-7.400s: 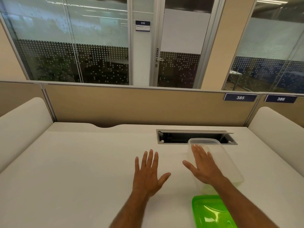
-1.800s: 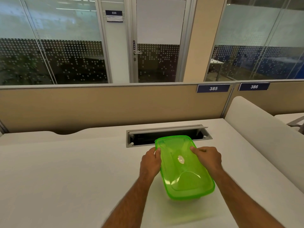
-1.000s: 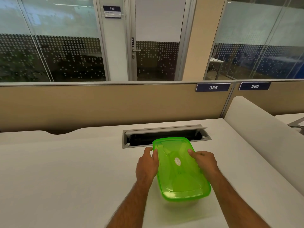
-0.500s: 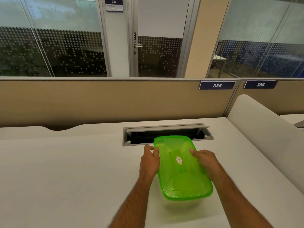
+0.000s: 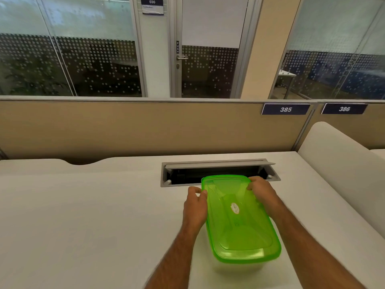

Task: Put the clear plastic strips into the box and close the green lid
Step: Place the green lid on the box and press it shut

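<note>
A translucent green lid [image 5: 239, 222] with a small white sticker lies on top of the clear plastic box [image 5: 235, 269], whose wall shows only below the lid's near edge. My left hand [image 5: 194, 207] grips the lid's left rim near the far corner, thumb on top. My right hand [image 5: 263, 195] presses on the lid's far right corner, fingers curled over the rim. The inside of the box and any clear strips are too faint to make out through the lid.
The box stands on a white desk [image 5: 93, 215]. Just behind it is an open grey cable slot [image 5: 218, 172]. A beige partition [image 5: 145, 128] closes the far side, and a padded white divider [image 5: 341, 167] runs along the right.
Earlier the box stood open with the lid lying beside it; the lid now sits on the box. In the last half second my right hand slid up to the far right corner.
</note>
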`<state>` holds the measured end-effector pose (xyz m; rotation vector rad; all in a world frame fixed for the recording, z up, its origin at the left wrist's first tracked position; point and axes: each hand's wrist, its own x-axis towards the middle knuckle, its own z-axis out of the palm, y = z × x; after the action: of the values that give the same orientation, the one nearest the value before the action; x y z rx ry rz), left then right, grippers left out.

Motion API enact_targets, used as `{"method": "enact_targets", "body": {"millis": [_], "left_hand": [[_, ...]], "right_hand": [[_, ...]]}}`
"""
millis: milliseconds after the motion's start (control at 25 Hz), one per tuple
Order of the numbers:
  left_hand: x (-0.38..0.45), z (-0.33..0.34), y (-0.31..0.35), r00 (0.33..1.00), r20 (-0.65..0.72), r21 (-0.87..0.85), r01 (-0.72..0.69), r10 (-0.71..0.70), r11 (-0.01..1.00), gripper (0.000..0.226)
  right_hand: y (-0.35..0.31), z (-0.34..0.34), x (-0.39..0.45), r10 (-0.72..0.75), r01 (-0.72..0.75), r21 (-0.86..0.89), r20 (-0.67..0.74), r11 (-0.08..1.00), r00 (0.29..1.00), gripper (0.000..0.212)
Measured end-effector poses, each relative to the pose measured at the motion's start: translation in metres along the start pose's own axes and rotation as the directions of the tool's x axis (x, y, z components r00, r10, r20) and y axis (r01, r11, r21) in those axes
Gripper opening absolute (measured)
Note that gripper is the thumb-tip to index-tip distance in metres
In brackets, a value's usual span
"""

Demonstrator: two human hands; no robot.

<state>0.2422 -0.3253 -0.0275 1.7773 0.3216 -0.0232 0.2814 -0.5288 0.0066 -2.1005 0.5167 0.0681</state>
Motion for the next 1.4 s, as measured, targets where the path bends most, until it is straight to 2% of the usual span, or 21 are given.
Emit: {"method": "enact_targets", "body": {"millis": [40,120,200,320,600,760,840,960,1040,1160,1280,1400], "left_hand": [[0.000,0.000,-0.001,1.000,0.005,-0.008,-0.002,0.002,1.000,0.014],[0.001,-0.001,-0.002,1.000,0.015,-0.023,-0.012,0.013,1.000,0.013],[0.001,-0.001,-0.003,1.000,0.024,-0.038,-0.015,0.015,0.999,0.013],[0.003,0.001,-0.005,1.000,0.027,-0.069,-0.009,0.011,0.998,0.012],[0.008,-0.001,-0.006,0.999,0.041,-0.128,0.024,-0.019,0.991,0.009],[0.023,-0.002,0.005,0.997,0.029,0.000,0.078,-0.078,0.997,0.014],[0.034,0.000,0.018,0.998,0.020,0.142,0.061,-0.064,0.988,0.031],[0.052,0.008,0.037,0.996,-0.009,0.329,0.085,-0.087,0.941,0.081],[0.063,0.015,0.044,0.994,-0.017,0.379,0.102,-0.104,0.920,0.095],[0.076,0.022,0.042,0.995,0.001,0.414,0.091,-0.101,0.906,0.086],[0.086,0.025,0.033,0.992,0.015,0.388,0.106,-0.122,0.915,0.068],[0.091,0.026,0.032,0.993,0.028,0.375,0.097,-0.116,0.922,0.061]], "right_hand": [[-0.002,0.004,0.003,-0.013,0.013,-0.068,-0.011,0.998,1.000,0.028],[-0.004,0.011,0.014,-0.002,0.000,-0.158,-0.010,0.988,1.000,0.052],[-0.010,0.011,0.025,0.054,-0.054,-0.135,-0.005,0.989,0.999,0.059],[-0.016,0.007,0.033,0.166,-0.170,0.099,0.045,0.981,0.985,0.058],[-0.009,0.014,0.043,0.087,-0.086,0.016,-0.021,0.996,0.996,0.049],[-0.004,0.015,0.042,0.009,-0.015,-0.074,-0.079,0.997,0.997,0.047],[-0.003,0.014,0.041,-0.008,-0.001,-0.102,-0.090,0.995,0.996,0.048],[-0.002,0.014,0.040,-0.029,0.016,-0.114,-0.110,0.993,0.994,0.051],[0.000,0.015,0.040,-0.045,0.032,-0.116,-0.113,0.993,0.993,0.053],[0.002,0.015,0.040,-0.041,0.033,-0.068,-0.110,0.997,0.993,0.053],[0.004,0.016,0.040,-0.038,0.034,-0.042,-0.106,0.999,0.994,0.054],[0.005,0.016,0.041,-0.036,0.033,-0.028,-0.100,0.999,0.994,0.053]]}}
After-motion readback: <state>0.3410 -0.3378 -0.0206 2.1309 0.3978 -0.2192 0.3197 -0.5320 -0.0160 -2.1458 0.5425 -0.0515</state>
